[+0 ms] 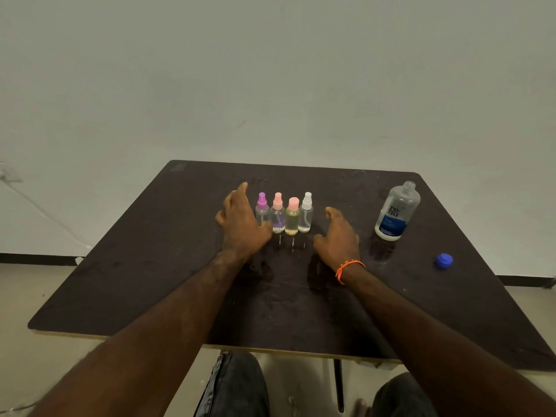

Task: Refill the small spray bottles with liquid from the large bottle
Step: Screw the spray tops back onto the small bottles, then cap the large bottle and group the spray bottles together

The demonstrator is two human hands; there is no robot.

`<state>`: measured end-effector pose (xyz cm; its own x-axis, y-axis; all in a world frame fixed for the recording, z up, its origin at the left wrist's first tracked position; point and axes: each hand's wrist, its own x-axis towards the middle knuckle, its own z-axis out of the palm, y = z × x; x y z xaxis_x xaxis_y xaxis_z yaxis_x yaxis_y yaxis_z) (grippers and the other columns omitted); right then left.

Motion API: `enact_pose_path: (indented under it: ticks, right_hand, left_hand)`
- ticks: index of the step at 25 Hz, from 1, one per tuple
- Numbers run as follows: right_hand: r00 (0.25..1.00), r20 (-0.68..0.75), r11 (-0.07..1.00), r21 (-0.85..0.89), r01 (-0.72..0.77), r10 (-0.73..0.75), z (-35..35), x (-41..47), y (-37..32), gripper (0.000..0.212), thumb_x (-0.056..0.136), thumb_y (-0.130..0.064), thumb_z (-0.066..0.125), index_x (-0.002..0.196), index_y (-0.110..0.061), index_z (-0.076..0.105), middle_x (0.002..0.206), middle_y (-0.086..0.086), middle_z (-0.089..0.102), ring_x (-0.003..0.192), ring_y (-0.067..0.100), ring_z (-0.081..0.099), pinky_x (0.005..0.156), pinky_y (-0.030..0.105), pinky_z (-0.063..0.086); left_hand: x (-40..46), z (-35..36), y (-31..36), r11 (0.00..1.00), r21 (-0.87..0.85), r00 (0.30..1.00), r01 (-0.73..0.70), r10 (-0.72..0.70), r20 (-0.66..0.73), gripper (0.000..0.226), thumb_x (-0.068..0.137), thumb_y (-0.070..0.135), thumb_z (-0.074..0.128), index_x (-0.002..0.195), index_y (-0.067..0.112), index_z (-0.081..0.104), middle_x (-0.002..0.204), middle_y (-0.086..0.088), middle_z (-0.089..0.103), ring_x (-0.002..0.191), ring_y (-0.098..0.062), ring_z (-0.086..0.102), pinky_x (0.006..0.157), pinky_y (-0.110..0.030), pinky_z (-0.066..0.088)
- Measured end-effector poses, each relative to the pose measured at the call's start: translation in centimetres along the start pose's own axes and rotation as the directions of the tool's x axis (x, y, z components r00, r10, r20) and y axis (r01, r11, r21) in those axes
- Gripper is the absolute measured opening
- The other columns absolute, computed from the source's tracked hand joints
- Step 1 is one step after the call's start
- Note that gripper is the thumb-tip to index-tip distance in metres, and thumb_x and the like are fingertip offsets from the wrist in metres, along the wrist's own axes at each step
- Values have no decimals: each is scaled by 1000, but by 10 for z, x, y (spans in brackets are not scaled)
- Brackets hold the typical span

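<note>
A: Where do the small spray bottles stand relative to the hands?

B: Between them. The left hand [240,219] is at the left end of the row, fingers spread and relaxed, holding nothing, its thumb in front of the purple-capped bottle [261,209]. Then come the pink-sprayer bottle [277,214], the pink-lidded bottle [292,217] with yellowish liquid, and the white-capped bottle [306,213]. The right hand [338,236] lies just beside the row's right end, apart from it, fingers loosely curved and empty, an orange bracelet [349,267] on its wrist.

A: And the large bottle?

B: The large bottle [396,211] stands upright to the right of the right hand, well apart from it, its neck uncapped. The blue cap [444,260] lies farther right still, nearer the person.

A: The count?

B: Four small bottles, all upright and capped; one large bottle; one loose cap; two hands, all over the dark bench [150,266].
</note>
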<state>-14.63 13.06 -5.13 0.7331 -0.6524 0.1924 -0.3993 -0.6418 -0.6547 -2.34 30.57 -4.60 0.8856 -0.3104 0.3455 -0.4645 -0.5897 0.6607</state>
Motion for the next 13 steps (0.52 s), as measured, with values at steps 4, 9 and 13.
enact_pose_path:
  ticks: [4, 9, 13]
  right_hand:
    - [994, -98, 999, -6, 51, -52, -40, -22, 22, 53, 86, -20, 66, 137, -22, 50, 132, 0, 63, 122, 22, 59, 107, 50, 44]
    - [964, -260, 998, -21, 59, -62, -96, -37, 62, 40, 84, -19, 68, 122, -23, 58, 120, 1, 68, 112, 23, 64, 101, 49, 48]
    - [956, -292, 999, 34, -32, 40, -134, -19, 93, 62, 80, -20, 70, 138, -21, 48, 142, 3, 55, 125, 24, 57, 106, 51, 47]
  left_hand:
    - [-20, -3, 41, 950, 46, 938, -309, 312, -154, 85, 74, 33, 74, 150, 13, 43, 144, -5, 50, 136, -25, 44, 108, -49, 33]
    - [-47, 37, 105, 835, 0, 834, -550, 549, 58, 90, 82, 46, 76, 157, 14, 39, 162, -6, 44, 144, -25, 46, 116, -42, 30]
    - [-39, 82, 149, 914, -23, 816, -404, 372, 442, 113, 82, 60, 79, 167, 20, 15, 173, -5, 24, 155, -27, 33, 126, -54, 28]
